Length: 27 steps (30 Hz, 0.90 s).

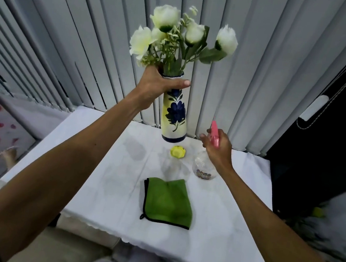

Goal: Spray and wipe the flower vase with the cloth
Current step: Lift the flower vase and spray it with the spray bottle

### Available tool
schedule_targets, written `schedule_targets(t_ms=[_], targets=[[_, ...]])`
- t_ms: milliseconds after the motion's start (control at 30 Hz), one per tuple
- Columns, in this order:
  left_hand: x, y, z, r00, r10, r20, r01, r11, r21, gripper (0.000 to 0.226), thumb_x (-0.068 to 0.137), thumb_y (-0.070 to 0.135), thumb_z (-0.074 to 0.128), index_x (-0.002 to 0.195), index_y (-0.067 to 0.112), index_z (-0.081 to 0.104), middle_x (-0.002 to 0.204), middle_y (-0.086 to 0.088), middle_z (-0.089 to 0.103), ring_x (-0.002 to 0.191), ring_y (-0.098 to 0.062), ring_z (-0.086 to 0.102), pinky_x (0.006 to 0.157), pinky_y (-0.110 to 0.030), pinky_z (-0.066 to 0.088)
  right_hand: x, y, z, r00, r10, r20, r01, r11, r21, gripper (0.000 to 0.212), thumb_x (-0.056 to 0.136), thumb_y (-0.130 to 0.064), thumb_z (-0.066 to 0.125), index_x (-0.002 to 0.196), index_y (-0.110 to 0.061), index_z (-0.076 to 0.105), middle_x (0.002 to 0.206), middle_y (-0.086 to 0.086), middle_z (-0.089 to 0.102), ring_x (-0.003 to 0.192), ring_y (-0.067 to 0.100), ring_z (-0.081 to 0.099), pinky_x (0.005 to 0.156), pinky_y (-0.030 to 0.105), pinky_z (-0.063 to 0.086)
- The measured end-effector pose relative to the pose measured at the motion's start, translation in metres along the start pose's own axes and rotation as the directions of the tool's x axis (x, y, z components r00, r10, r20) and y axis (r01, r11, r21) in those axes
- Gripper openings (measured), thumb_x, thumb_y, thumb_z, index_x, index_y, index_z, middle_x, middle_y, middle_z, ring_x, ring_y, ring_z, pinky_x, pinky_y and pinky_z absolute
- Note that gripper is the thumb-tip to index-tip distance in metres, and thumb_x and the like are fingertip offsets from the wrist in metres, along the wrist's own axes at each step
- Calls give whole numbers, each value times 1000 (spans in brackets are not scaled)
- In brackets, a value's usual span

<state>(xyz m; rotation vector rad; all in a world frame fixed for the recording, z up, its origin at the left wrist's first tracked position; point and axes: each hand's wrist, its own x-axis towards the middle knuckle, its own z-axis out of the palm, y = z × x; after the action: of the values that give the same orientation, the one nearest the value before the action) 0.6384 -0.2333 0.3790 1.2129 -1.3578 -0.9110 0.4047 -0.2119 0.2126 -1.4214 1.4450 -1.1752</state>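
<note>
The left hand [158, 83] holds the tall cream ceramic vase with blue painted flowers [175, 113] up off the white-covered worktop [99, 187]. Its fingers wrap round the neck just under the rim. The vase's base hangs above the far edge, close to the grey vertical blinds [252, 64]. Below, the folded green cloth with black trim [168, 202] lies flat mid-worktop, with bare cover on both sides. Further right, the right hand [218, 147] has its fingers curled round the pink head of a clear spray bottle [203, 167] (standing or lifted, unclear).
</note>
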Motion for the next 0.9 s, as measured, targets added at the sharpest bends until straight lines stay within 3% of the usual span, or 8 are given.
schedule_targets(t_ms=[133, 200, 267, 333, 433, 533, 700, 900], targets=[[-6, -11, 4, 999, -37, 19, 37, 999, 14, 59, 57, 33, 97, 106, 19, 67, 97, 9, 74, 97, -9, 72, 90, -35, 59, -14, 43, 0, 999, 36, -8, -36, 995, -88, 19, 90, -22, 78, 100, -9, 69, 90, 25, 68, 84, 28, 63, 78, 37, 50], [-11, -16, 7, 997, -77, 22, 77, 997, 2, 58, 57, 33, 97, 107, 19, 69, 97, 10, 75, 97, -8, 73, 94, -36, 58, -23, 63, 0, 997, 77, -3, -76, 990, -120, 21, 92, -24, 76, 100, -5, 71, 90, 30, 68, 95, 31, 62, 82, 38, 49], [-15, -22, 10, 995, -99, 17, 99, 995, 3, 56, 56, 36, 96, 105, 21, 71, 98, 11, 77, 97, -8, 73, 94, -33, 58, -34, 80, -1, 993, 116, -1, -113, 968, -223, 23, 93, -33, 74, 95, -10, 71, 96, 29, 66, 107, 35, 57, 85, 37, 47], [-21, -27, 14, 992, -127, -5, 127, 992, 1, 54, 54, 40, 96, 100, 26, 72, 99, 12, 78, 100, -8, 74, 94, -30, 58, -46, 95, -4, 989, 147, -10, -142, 932, -333, 23, 93, -44, 71, 94, -21, 70, 92, 29, 63, 102, 37, 57, 82, 41, 48], [-30, -33, 19, 987, -158, -29, 158, 987, 9, 53, 52, 44, 96, 98, 28, 73, 102, 12, 78, 101, -8, 73, 93, -29, 58, -63, 111, -13, 978, 197, -68, -207, 881, -425, 48, 91, -55, 68, 125, -21, 70, 96, 23, 61, 96, 36, 62, 80, 41, 52], [-39, -39, 23, 981, -192, -37, 193, 981, 15, 57, 50, 50, 95, 99, 29, 74, 105, 11, 78, 102, -8, 72, 94, -30, 57, -81, 127, -20, 967, 216, -134, -254, 839, -481, 54, 91, -57, 67, 137, -28, 65, 98, 20, 62, 96, 37, 63, 83, 43, 52], [-52, -51, 29, 971, -236, -32, 237, 971, 20, 72, 49, 55, 93, 111, 23, 73, 110, 3, 77, 107, -15, 71, 99, -37, 56, -97, 135, -24, 957, 208, -205, -282, 835, -473, 51, 90, -55, 70, 131, -26, 69, 92, 18, 65, 92, 36, 66, 81, 42, 51], [-61, -61, 27, 964, -262, -34, 263, 964, 29, 77, 48, 57, 91, 114, 26, 70, 114, 6, 74, 108, -13, 69, 102, -36, 54, -116, 141, -27, 952, 226, -204, -293, 865, -408, 54, 84, -46, 81, 127, -17, 70, 97, 15, 68, 98, 30, 65, 86, 42, 52]])
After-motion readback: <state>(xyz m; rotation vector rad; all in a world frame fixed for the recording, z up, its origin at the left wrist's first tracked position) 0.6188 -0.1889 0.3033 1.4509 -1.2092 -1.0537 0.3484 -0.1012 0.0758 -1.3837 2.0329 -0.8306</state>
